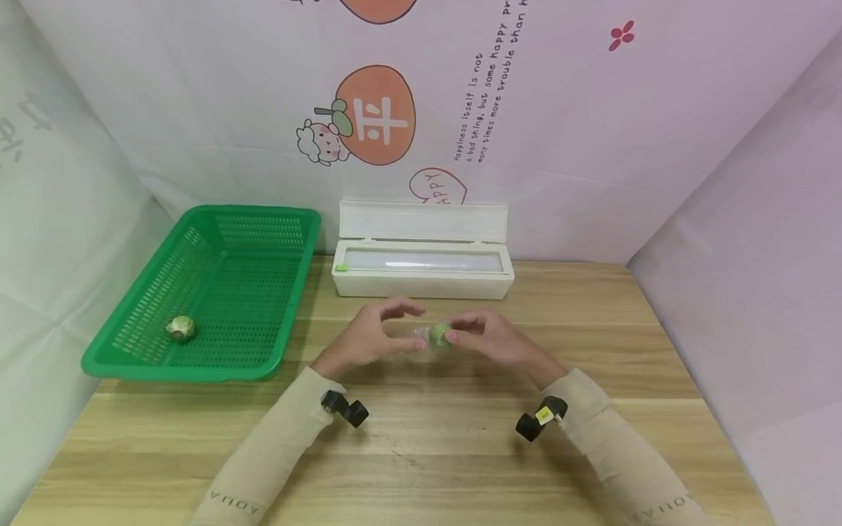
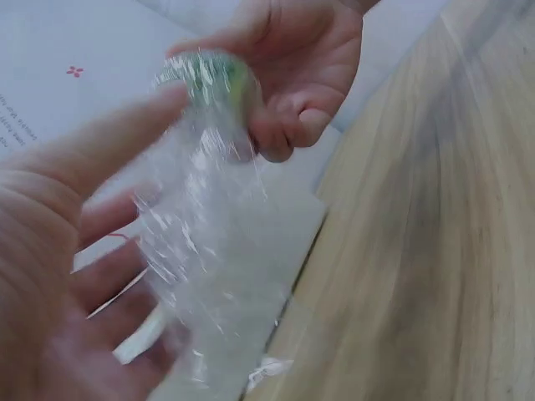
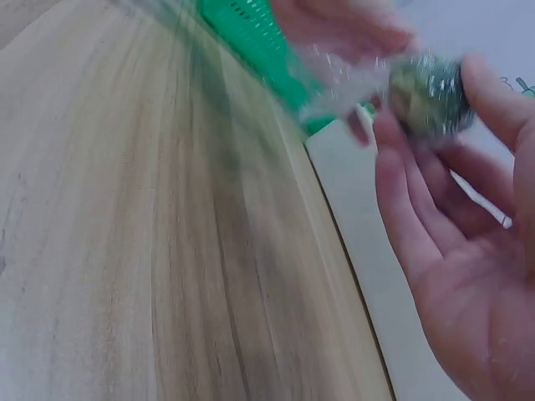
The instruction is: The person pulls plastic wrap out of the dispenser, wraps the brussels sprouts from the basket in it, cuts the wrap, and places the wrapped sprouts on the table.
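Note:
A small round green vegetable, which looks like a Brussels sprout (image 1: 438, 335), is wrapped in clear plastic film (image 2: 205, 225). My right hand (image 1: 500, 342) pinches it between thumb and fingers, above the table. Loose film trails from the sprout towards my left hand (image 1: 371, 340). The left thumb is straight and touches the film beside the sprout; the other left fingers are spread and gently bent behind the film in the left wrist view. In the right wrist view, the wrapped sprout (image 3: 430, 96) sits at the right fingertips, and the left hand is blurred.
A green plastic basket (image 1: 283, 321) on the left holds one similar pale green vegetable (image 1: 180, 328). Behind the hands stands a white film dispenser box (image 1: 421, 285), lid raised, a roll inside. White printed cloth (image 1: 559, 146) hangs behind the wooden table (image 1: 421, 467).

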Tool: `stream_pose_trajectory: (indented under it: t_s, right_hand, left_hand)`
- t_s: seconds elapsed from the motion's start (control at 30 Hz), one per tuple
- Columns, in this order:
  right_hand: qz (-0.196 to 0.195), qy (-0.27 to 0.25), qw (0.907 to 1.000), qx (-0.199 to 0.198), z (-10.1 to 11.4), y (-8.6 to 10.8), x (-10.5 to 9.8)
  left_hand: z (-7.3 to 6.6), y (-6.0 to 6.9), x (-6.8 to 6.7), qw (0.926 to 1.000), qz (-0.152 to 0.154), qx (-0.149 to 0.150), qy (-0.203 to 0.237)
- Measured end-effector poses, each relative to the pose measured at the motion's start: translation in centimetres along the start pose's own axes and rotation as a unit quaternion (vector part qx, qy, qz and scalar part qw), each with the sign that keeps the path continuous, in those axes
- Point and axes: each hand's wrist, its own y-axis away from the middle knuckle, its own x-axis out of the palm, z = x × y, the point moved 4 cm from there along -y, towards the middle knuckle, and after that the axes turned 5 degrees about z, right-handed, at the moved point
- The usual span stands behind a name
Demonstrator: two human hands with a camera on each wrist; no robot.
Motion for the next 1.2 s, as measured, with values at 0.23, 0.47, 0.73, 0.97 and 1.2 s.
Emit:
stream_pose_trajectory:
  t_s: [0.23, 0.47, 0.73, 0.97, 1.2]
  right_hand:
    - [-0.085, 0.007, 0.9946, 0.058, -0.6, 0.0, -0.4]
    - [-0.092, -0.009, 0.9942, 0.055, -0.1, -0.2, 0.0]
    - [-0.095, -0.001, 0.9950, 0.030, 0.1, -0.6, 0.4]
    - [-0.080, -0.022, 0.9965, 0.016, -0.1, -1.0, 0.8]
    - [-0.093, -0.021, 0.9950, 0.031, 0.2, -1.2, 1.2]
  left_hand:
    - [-1.7, 0.3, 0.1, 0.9969, -0.030, 0.032, -0.065]
    - [-1.8, 0.7, 1.7, 0.9991, -0.022, -0.008, -0.035]
    - [-2.0, 1.1, 1.8, 0.9985, -0.044, -0.031, 0.010]
    - [-0.8, 1.1, 1.9, 0.9966, -0.033, -0.032, 0.069]
    - [-0.6, 1.1, 2.0, 0.9939, -0.030, -0.058, 0.089]
